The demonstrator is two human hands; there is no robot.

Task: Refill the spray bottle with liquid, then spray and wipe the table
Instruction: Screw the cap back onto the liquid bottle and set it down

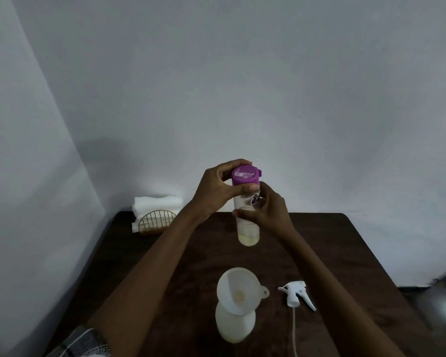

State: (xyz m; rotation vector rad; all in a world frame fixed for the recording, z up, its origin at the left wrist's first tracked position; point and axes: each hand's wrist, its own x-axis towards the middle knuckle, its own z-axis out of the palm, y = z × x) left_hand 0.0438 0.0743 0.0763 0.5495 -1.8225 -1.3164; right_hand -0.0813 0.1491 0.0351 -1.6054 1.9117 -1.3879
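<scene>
I hold a clear refill bottle (pixel 247 228) upright above the table, a little yellowish liquid at its bottom. My left hand (pixel 216 191) grips its purple cap (pixel 243 176) from above. My right hand (pixel 268 210) wraps the bottle's body. Below, a white spray bottle (pixel 233 323) stands near the front with a white funnel (pixel 238 289) seated in its neck. The white trigger spray head (pixel 296 293) with its dip tube lies on the table to the right of the bottle.
A dark brown wooden table (pixel 345 253) stands against a grey wall. At its back left corner a gold wire holder (pixel 156 222) holds folded white cloths (pixel 157 203). The floor shows at the far right.
</scene>
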